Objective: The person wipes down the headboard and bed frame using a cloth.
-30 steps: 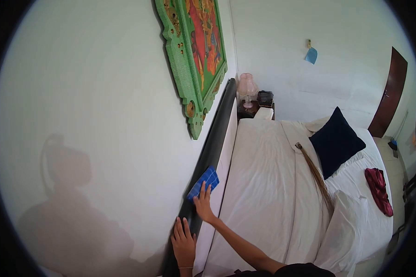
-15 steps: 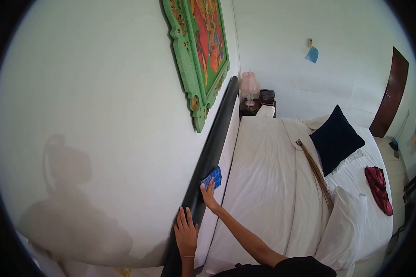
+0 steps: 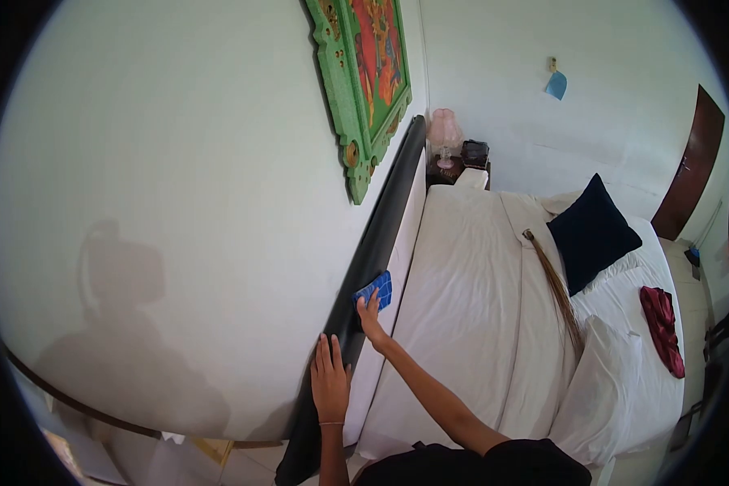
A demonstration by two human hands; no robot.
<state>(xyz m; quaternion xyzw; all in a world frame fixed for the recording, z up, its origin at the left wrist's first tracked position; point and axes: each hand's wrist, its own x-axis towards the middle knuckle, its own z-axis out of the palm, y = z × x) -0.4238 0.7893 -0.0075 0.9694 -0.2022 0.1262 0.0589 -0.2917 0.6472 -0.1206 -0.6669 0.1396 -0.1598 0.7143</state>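
A long black padded rail (image 3: pixel 378 231) runs along the top of the bed's headboard, against the white wall. My right hand (image 3: pixel 371 321) holds a folded blue checked cloth (image 3: pixel 378 291) against this rail, its fingers lying over the cloth's near part. Nearer to me, my left hand (image 3: pixel 330 382) rests flat on the black rail with its fingers stretched out and no object in it. A thin band circles the left wrist.
A green carved picture frame (image 3: pixel 338 97) hangs above the rail. On the bed (image 3: pixel 462 283) lie a dark cushion (image 3: pixel 595 235), a stick broom (image 3: pixel 555 287), a white pillow (image 3: pixel 603 381) and a maroon cloth (image 3: pixel 661 328). A pink lamp (image 3: pixel 445 130) stands beyond the bed.
The view has tilted, so the room sits higher and more floor shows below the wall. Both hands stay at nearly the same places on the rail, the cloth still under the right one.
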